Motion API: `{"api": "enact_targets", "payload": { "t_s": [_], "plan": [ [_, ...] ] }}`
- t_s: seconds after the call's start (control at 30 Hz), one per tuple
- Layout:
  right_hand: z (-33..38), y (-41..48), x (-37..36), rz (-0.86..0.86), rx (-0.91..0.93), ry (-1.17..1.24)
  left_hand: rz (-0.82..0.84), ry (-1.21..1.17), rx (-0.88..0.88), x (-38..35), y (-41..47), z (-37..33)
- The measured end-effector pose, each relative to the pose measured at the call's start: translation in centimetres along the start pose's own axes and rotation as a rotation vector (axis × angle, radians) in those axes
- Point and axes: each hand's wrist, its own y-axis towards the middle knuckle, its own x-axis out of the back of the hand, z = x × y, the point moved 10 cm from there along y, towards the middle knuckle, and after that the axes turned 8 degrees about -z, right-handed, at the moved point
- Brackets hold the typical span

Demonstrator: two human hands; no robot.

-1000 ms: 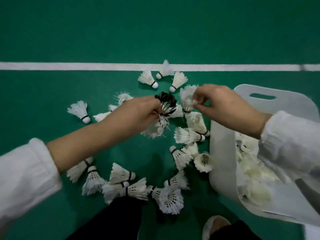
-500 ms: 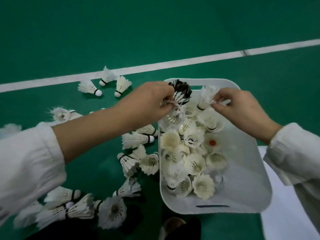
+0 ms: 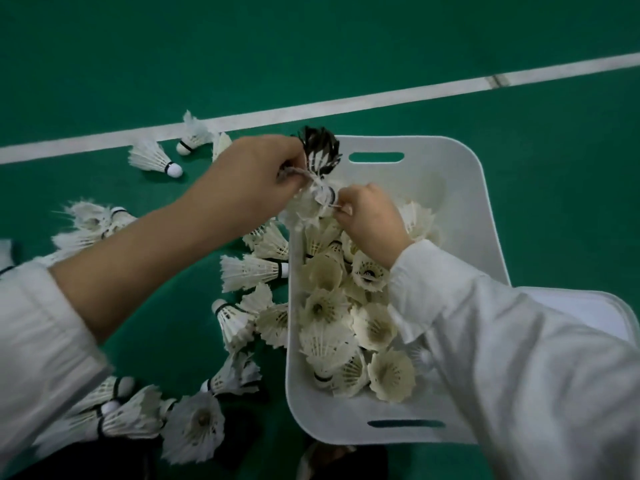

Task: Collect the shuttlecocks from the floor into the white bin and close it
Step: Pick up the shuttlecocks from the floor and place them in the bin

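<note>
The white bin stands on the green floor and holds several white shuttlecocks. My left hand is over the bin's far left corner and grips a bunch of shuttlecocks, one with black feathers. My right hand is inside the bin just right of it, pinching a white shuttlecock from that same bunch. More shuttlecocks lie scattered on the floor left of the bin.
A white court line crosses the floor behind the bin. Three shuttlecocks lie near it at the left. A flat white lid lies right of the bin, partly under my right sleeve. A shoe tip shows at the bottom edge.
Both hands carried their shuttlecocks from above the floor pile to over the bin. My right hand then came in close to the left hand's bunch, lower inside the bin.
</note>
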Motion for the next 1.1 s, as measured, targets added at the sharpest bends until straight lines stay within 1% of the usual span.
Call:
{"api": "enact_targets", "payload": {
  "t_s": [0.07, 0.13, 0.23, 0.33, 0.4, 0.47, 0.53, 0.57, 0.63, 0.7, 0.77, 0.83, 0.9, 1.0, 1.07, 1.1],
  "plan": [
    [-0.7, 0.4, -2.2, 0.094, -0.034, -0.091, 0.033, -0.002, 0.003, -0.7, -0.3, 0.3],
    [-1.6, 0.6, -3.3, 0.120, -0.076, -0.137, 0.059, -0.015, 0.009, -1.2, -0.6, 0.6],
    [-1.5, 0.8, -3.2, 0.068, -0.006, -0.149, 0.060, -0.019, -0.010, -1.3, -0.7, 0.8],
    [-0.3, 0.7, -2.4, 0.110, 0.058, -0.130, 0.060, -0.020, -0.033, -1.4, -0.6, 0.6],
    [0.4, 0.5, -0.1, 0.079, 0.044, -0.024, 0.069, -0.026, -0.031, -1.5, -0.6, 0.6],
    [0.8, 0.2, 3.5, -0.024, 0.021, 0.171, 0.076, -0.042, -0.028, -1.6, -0.5, 0.5],
    [1.6, -0.5, 6.4, -0.094, 0.090, 0.279, 0.088, -0.069, -0.024, -2.1, -0.6, 0.1],
    [2.0, -0.8, 6.8, -0.080, 0.138, 0.275, 0.098, -0.077, -0.027, -2.4, -0.6, -0.2],
    [2.0, -1.0, 6.0, 0.006, 0.200, 0.175, 0.114, -0.087, -0.044, -3.1, -0.6, -0.9],
    [1.6, -1.2, 5.0, 0.067, 0.227, 0.073, 0.122, -0.104, -0.060, -3.6, -0.7, -1.5],
    [1.2, -1.4, 4.7, 0.096, 0.238, 0.040, 0.124, -0.132, -0.081, -3.8, -0.7, -1.8],
    [1.0, -1.5, 5.3, 0.066, 0.249, 0.029, 0.095, -0.173, -0.109, -3.4, -0.7, -1.9],
    [0.0, -1.3, 6.6, -0.004, 0.191, 0.013, 0.045, -0.203, -0.112, -2.6, -0.7, -1.8],
    [-2.6, -1.0, 8.2, -0.039, 0.052, -0.066, -0.060, -0.265, -0.017, -0.7, -0.5, -0.7],
    [-3.2, -1.6, 7.8, 0.037, 0.019, -0.085, -0.097, -0.304, 0.093, -0.1, -0.3, 0.7],
    [-2.7, -2.2, 7.1, 0.093, 0.037, -0.068, -0.114, -0.303, 0.131, 0.1, -0.1, 1.2]
  ]
}}
